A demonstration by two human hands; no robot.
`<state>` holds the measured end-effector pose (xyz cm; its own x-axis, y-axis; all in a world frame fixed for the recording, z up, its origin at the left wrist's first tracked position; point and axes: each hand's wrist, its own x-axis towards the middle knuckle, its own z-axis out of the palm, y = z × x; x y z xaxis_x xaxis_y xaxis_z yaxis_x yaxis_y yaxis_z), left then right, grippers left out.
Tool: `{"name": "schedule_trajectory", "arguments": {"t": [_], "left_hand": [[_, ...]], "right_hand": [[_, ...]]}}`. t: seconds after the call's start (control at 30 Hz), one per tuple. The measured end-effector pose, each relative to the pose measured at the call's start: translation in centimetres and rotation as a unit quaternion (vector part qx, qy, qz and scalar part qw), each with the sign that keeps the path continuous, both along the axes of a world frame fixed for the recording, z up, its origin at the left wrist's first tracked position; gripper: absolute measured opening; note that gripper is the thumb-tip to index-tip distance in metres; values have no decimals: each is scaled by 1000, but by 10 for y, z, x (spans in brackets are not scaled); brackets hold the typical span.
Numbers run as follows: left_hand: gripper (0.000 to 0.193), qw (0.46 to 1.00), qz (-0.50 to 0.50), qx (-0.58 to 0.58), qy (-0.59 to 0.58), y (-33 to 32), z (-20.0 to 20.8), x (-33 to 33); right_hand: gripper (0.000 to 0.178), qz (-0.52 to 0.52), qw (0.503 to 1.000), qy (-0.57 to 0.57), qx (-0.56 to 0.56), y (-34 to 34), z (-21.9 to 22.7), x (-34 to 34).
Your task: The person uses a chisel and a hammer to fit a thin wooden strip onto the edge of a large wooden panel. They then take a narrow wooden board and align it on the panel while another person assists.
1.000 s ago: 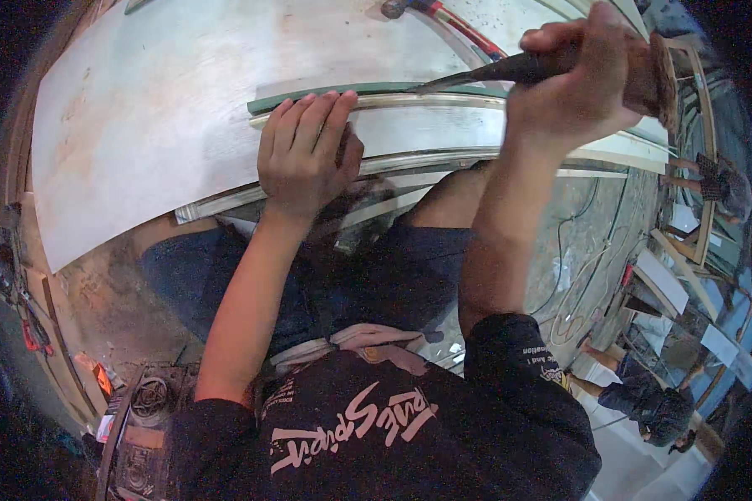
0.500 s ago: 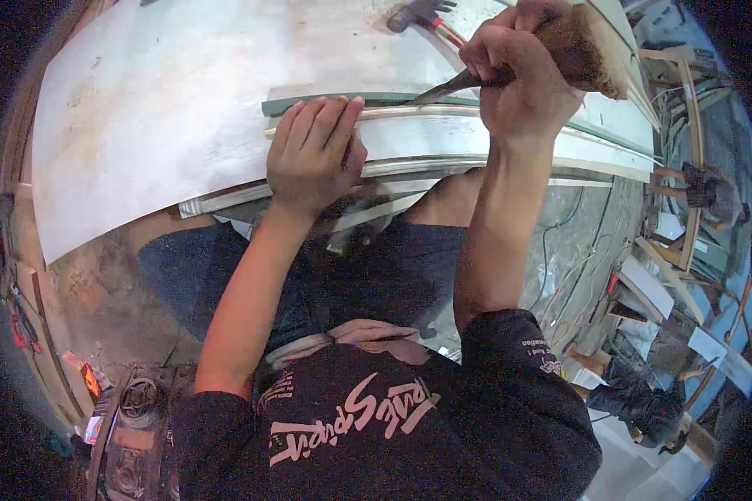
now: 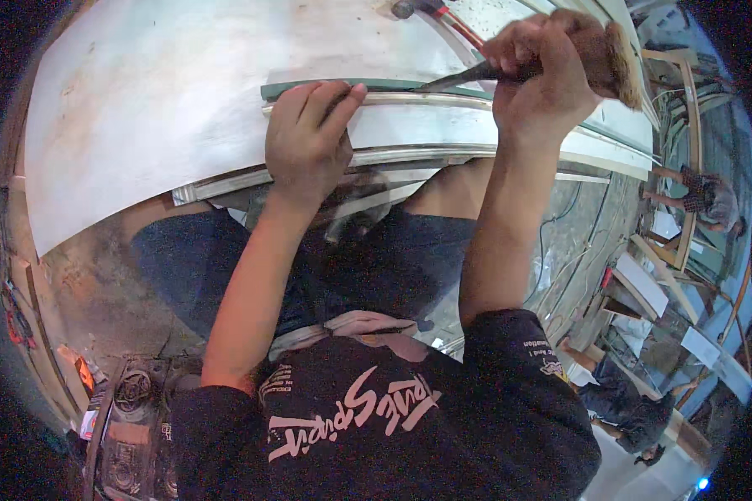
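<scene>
My left hand (image 3: 309,138) lies flat, pressing the green strip (image 3: 376,85) onto the white board (image 3: 159,108) so it stays put, while my right hand (image 3: 543,75) grips the chisel (image 3: 468,77) tight.

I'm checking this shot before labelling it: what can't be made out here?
- Chisel tip: hidden against the green strip, head view.
- Its handle: covered by the right hand.
- Strip under the left hand: covered.
- Hammer: cut by the top edge.

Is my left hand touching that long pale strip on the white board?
Touching. The head view shows the left hand pressed flat on the pale strip, fingers draped across it, with no gap showing between them.
</scene>
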<state>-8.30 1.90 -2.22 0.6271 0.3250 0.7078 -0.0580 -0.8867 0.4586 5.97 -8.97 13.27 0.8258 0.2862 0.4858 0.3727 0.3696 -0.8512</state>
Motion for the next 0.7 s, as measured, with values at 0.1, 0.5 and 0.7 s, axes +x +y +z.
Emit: {"name": "schedule_trajectory", "arguments": {"t": [0.1,0.5,0.7], "left_hand": [[48,1000,7,5,16,2,3,-1],[37,999,9,-1,30,0,3,-1],[29,1000,9,-3,8,1,0,1]], "right_hand": [[19,110,994,13,8,-2,2,6],[14,-70,997,-7,15,-31,13,16],[10,15,999,-11,46,-72,45,33]]}}
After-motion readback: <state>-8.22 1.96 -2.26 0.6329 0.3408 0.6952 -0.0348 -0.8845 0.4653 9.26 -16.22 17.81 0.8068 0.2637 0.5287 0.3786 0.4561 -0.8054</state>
